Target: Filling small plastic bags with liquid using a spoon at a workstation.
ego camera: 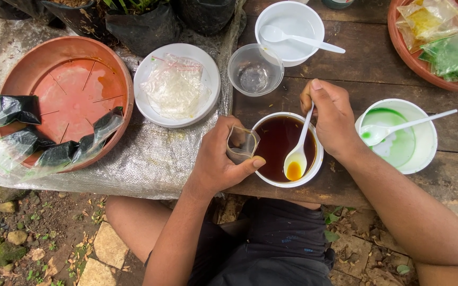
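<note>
At the wooden table's (377,79) near edge, the left hand (219,159) pinched open a small clear plastic bag (242,143); the right hand (335,119) gripped a white spoon (299,153) over the bowl of dark brown liquid (282,140). The floppy, narrow bag mouth could probably have collapsed, spilling the spoonful.

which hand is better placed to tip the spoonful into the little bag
Right. The right hand holds the white spoon, loaded with brown liquid over the bowl. The left hand holds the small clear bag open beside it.

bowl of liquid (279,139) sits at the counter's (356,79) near edge, spoon (299,153) in it, small bag (242,143) at its left rim. cup (255,70) behind it, plate with bags (177,85) left, bowl with spoon (404,135) right.
</note>
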